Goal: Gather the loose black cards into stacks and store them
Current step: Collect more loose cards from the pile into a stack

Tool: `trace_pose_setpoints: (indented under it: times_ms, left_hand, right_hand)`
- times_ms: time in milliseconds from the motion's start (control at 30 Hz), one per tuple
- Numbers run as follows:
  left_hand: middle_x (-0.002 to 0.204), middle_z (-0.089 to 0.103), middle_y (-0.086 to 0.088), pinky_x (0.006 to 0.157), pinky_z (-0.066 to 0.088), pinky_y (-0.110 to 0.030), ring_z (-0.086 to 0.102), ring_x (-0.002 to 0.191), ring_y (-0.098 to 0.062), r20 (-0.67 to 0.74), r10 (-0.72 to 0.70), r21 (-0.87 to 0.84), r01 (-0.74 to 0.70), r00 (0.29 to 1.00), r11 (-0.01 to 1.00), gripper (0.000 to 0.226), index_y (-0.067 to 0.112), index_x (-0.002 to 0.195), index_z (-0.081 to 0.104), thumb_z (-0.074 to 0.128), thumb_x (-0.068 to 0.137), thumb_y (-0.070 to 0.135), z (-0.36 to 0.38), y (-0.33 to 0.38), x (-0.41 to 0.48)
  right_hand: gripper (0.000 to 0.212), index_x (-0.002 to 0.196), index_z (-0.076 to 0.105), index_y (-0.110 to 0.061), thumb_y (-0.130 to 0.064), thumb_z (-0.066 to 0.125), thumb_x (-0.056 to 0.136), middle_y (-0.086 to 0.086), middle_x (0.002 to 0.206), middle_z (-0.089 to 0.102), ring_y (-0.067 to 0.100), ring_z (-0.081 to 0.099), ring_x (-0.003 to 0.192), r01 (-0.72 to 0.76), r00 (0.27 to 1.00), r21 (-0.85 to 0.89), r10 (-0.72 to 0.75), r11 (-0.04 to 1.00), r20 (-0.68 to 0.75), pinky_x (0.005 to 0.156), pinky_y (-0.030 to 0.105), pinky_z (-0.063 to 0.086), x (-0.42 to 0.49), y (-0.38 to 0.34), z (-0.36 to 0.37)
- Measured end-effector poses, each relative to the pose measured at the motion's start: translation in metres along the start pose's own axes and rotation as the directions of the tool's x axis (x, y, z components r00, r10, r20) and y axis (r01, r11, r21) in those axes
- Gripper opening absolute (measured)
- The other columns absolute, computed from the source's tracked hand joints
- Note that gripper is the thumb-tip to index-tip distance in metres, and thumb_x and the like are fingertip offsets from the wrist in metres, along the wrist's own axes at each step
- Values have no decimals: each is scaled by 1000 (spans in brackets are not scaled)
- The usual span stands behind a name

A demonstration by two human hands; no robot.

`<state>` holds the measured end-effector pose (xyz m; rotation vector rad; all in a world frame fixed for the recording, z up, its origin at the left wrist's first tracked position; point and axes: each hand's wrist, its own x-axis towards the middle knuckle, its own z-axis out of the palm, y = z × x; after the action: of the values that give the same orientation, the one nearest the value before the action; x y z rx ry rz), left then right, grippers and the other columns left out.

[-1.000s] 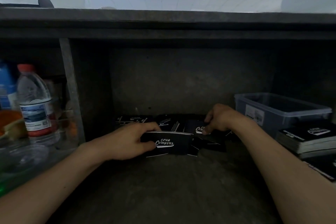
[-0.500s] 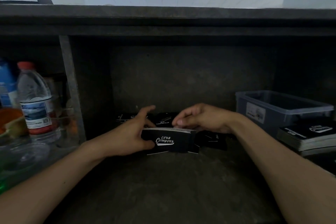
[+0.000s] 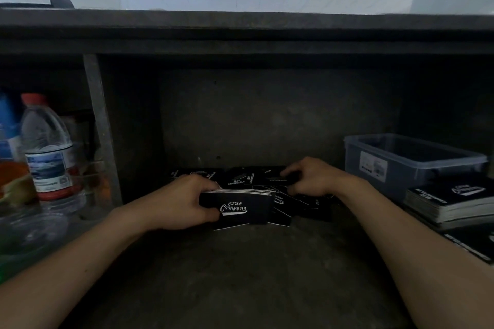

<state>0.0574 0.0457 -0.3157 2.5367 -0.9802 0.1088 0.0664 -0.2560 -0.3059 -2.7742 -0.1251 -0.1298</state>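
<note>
A dark shelf [image 3: 240, 275] is filling most of the view, with a thick top board running across above it and a grey upright post [image 3: 100, 128] dividing off the left bay. At the right, a clear plastic bin [image 3: 406, 163] is sitting against the back, wearing a pale label too small to read; its inside is looking dark and I cannot tell what it is holding. Just in front of the bin, a finished stack [image 3: 451, 201] of black cards is lying flat with white script on top, too blurred to read. In the left bay, a water bottle [image 3: 46, 152] with a red cap and a blue-and-white label is standing upright among blurred items.

The left hand [image 3: 184, 201] is closing around a pack of cards [image 3: 238, 207], thumb in front and fingers behind, holding it on edge with "CLUB Camping" facing the camera. The right hand [image 3: 311, 176] is reaching over the loose cards [image 3: 248, 177] scattered at the back of the shelf, pinching 1 card [image 3: 280, 181] between thumb and fingertips. More loose cards are lying under and right of the pack, some reading "CAMPING CLUB".
</note>
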Motion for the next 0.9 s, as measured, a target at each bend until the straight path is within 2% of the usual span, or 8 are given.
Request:
trace_pose_setpoints:
  times_ms: [133, 267, 367, 533, 633, 767, 833, 900]
  left_hand:
    - [88, 75, 5, 78, 58, -41, 72, 84, -9, -18, 9, -64, -10, 1000, 998, 31, 22, 91, 72, 64, 72, 46, 3, 2, 0]
    - [95, 75, 10, 82, 58, -40, 71, 88, -4, 24, 36, -52, -35, 999, 998, 21, 26, 100, 71, 70, 82, 37, 7, 3, 1]
    - [98, 74, 13, 84, 57, -39, 70, 91, -2, 44, 38, -37, -37, 998, 999, 24, 29, 102, 70, 68, 83, 44, 6, 4, 1]
    - [96, 75, 13, 84, 57, -36, 69, 88, 2, -67, 7, -18, -9, 998, 1000, 18, 25, 102, 73, 75, 86, 32, 7, 0, 4]
    - [117, 69, 13, 96, 54, -30, 65, 101, 2, -117, -63, 7, 65, 991, 998, 42, 28, 123, 66, 79, 84, 32, 5, -1, 6]
    - [139, 50, 11, 106, 38, -17, 50, 122, -1, -116, -143, -46, 138, 983, 989, 91, 23, 153, 30, 83, 79, 30, 8, 0, 4]
    - [130, 60, 16, 104, 45, -20, 57, 113, 5, -104, -57, -59, 51, 993, 997, 71, 30, 141, 47, 83, 80, 23, 8, 2, 3]
    - [108, 70, 18, 88, 54, -21, 65, 98, 6, -137, -3, -66, -6, 991, 998, 45, 33, 116, 65, 84, 77, 18, 6, 5, 2]
  right_hand:
    - [43, 127, 66, -26, -27, 75, 85, -2, 133, 59, 13, 54, 118, 15, 1000, 51, -16, 999, 19, 93, 18, 40, 3, 1, 4]
    - [48, 122, 69, -23, -36, 82, 78, -4, 115, 66, 9, 58, 102, 45, 998, 3, -45, 999, -37, 86, 18, 41, 6, 6, 3]
    - [37, 115, 73, -25, -36, 79, 81, -7, 114, 69, 11, 61, 108, 68, 996, -20, -69, 997, -53, 91, 20, 44, 11, 10, 3]
    - [15, 100, 79, -18, -16, 76, 85, -2, 96, 76, 4, 67, 86, 209, 912, 248, -97, 946, -398, 80, 14, 46, 10, 6, -9]
    - [18, 101, 78, -13, -12, 78, 82, 2, 97, 76, 3, 67, 83, 226, 970, 524, -140, 821, -200, 68, 11, 49, -1, -8, -14]
    - [19, 112, 72, -18, -15, 62, 96, 0, 112, 73, 7, 66, 96, 56, 941, 564, -233, 824, 246, 73, 20, 54, -10, -22, -5]
    - [22, 116, 68, -16, -14, 52, 100, 3, 112, 73, 11, 68, 95, 33, 966, 635, -189, 772, 179, 76, 23, 52, -4, -25, -2]
    - [18, 110, 70, -18, -18, 54, 100, 2, 106, 73, 11, 66, 86, 89, 994, 511, -48, 855, -93, 76, 28, 48, 4, -17, 0]
